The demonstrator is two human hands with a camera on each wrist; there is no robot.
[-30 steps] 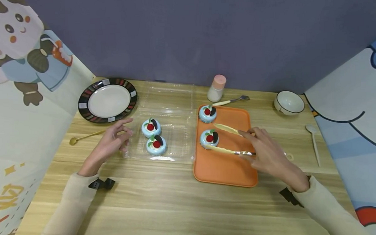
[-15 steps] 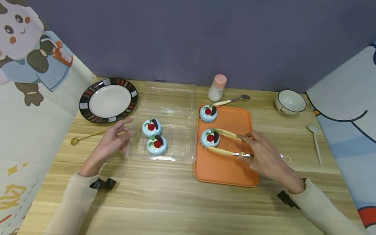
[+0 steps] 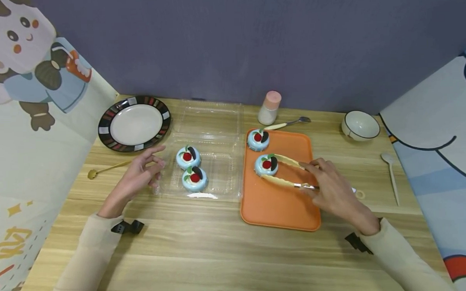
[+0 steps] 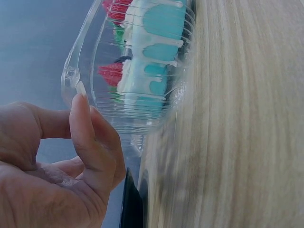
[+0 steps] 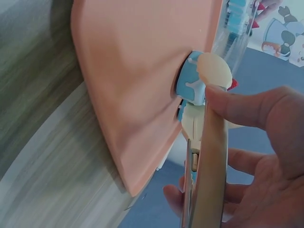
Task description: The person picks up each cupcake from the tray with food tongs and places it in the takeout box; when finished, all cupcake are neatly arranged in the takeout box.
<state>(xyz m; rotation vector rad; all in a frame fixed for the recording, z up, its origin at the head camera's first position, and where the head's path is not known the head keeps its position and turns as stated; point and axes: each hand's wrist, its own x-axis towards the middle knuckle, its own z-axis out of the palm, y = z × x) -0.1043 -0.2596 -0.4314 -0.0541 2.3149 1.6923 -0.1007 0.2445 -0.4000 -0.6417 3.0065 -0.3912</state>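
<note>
My right hand [image 3: 336,193] grips a pair of tongs [image 3: 282,181] with cream-coloured tips and metal arms. Between the tips is a light-blue toy cupcake [image 3: 266,165] with a red berry and a dark cookie on top. It is over the orange tray [image 3: 277,210]; whether it touches the tray I cannot tell. A second cupcake [image 3: 258,140] sits at the tray's far left corner. My left hand [image 3: 139,172] rests at the left edge of a clear plastic box [image 3: 224,173], fingers loosely bent, one fingertip [image 4: 80,95] at its rim. Two cupcakes [image 3: 194,180] stand inside the box.
A dark-rimmed plate [image 3: 136,125] lies at back left, with a gold spoon [image 3: 106,169] before it. Behind the tray are a pink-capped shaker [image 3: 269,108] and a fork [image 3: 288,124]. A bowl [image 3: 360,126] and a white spoon [image 3: 390,178] stand at right.
The tong tips have closed in on both sides of the nearer cupcake on the tray. That cupcake has shifted a little right and back with the tongs. My left hand has stayed put.
</note>
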